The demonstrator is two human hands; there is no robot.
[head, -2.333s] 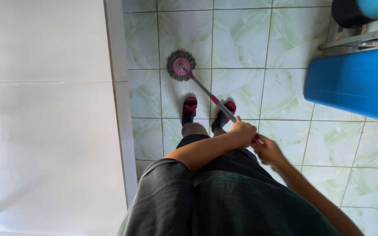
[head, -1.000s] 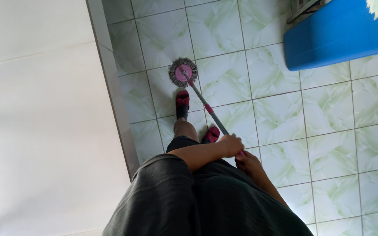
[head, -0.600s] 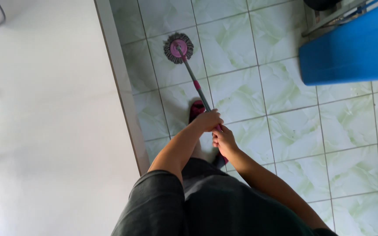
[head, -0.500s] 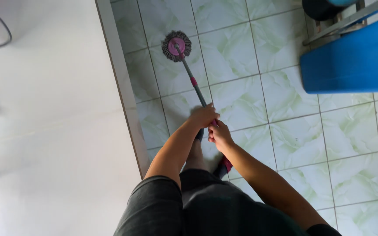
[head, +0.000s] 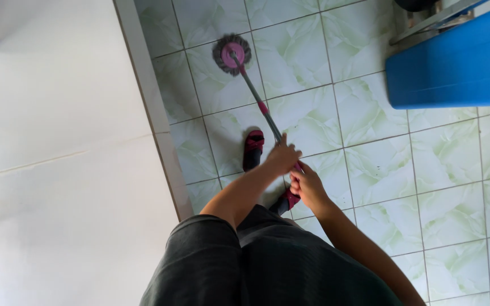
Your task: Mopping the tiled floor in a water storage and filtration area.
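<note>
My left hand [head: 282, 158] wraps its fingers around the thin grey-and-pink metal mop handle [head: 259, 105]; my right hand [head: 308, 187] grips the same handle just behind it, toward five o'clock. The round grey mop head with a pink hub [head: 232, 55] lies flat on the pale green tiled floor [head: 370, 170] at eleven o'clock from my hands. A blue plastic tub [head: 455, 62] sits at two o'clock, well apart.
</note>
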